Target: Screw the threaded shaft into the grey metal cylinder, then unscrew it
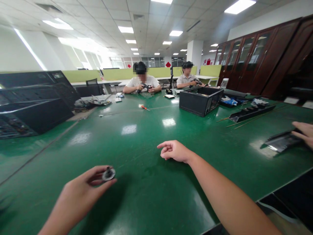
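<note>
My left hand (pixel 85 186) is closed around a small round part (pixel 108 174), a silvery disc with a black knob-like piece on top. Fingers and thumb grip it by its edges, just above the green table (pixel 137 195). Over the middle of the table reaches my right hand (pixel 174 151), its index finger stretched out and the other fingers loosely bent. Nothing shows in its grasp. Farther off, beyond both hands, lies a screwdriver (pixel 146 108) with an orange-red handle.
Black computer cases (pixel 31 114) stand at the left. Another open case (pixel 200 100) sits at the back right, near a long black tray (pixel 251 113) and thin rods. Another person's hand (pixel 303 132) touches a dark panel (pixel 285 140). Two co-workers (pixel 141 80) sit opposite.
</note>
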`<control>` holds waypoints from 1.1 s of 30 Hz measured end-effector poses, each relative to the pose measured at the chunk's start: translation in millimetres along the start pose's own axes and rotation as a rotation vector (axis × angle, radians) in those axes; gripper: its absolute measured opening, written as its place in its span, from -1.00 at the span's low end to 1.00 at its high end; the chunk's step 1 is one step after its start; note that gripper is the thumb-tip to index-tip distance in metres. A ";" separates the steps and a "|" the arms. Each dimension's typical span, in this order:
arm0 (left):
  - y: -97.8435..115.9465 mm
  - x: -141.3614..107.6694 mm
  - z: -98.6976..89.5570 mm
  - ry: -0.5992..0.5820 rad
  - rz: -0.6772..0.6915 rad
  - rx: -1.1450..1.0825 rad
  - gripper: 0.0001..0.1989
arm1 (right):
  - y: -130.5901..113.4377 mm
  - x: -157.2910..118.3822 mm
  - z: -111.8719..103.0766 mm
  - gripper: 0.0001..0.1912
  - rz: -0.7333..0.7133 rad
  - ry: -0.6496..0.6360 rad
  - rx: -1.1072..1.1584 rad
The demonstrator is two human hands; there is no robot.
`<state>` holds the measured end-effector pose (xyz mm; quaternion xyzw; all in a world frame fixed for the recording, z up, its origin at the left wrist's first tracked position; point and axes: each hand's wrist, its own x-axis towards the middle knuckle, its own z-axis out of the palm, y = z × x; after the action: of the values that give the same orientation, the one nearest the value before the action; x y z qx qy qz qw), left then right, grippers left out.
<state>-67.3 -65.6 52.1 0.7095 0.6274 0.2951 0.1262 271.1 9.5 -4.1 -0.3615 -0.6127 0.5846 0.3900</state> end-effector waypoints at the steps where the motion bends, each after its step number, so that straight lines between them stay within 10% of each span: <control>1: 10.8 12.9 13.2 -0.103 0.040 -0.053 -0.58 | 0.2 -0.1 0.8 -0.50 -0.033 0.019 -0.029; 6: 54.1 52.5 72.8 -0.205 0.387 -0.050 -0.67 | 1.6 -3.4 7.2 -0.41 -0.177 0.137 -0.312; 11: 47.2 51.0 99.3 -0.153 0.407 -0.179 -0.71 | -0.5 -7.5 14.5 -0.44 -0.241 0.139 -0.558; 33: 48.7 44.3 102.8 -0.178 0.450 -0.363 -0.84 | -13.2 -16.4 29.6 -0.82 -0.223 0.093 -0.728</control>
<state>33.5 -12.1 8.8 0.8196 0.3781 0.3594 0.2370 251.7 -18.9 7.8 -0.4336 -0.7974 0.2657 0.3248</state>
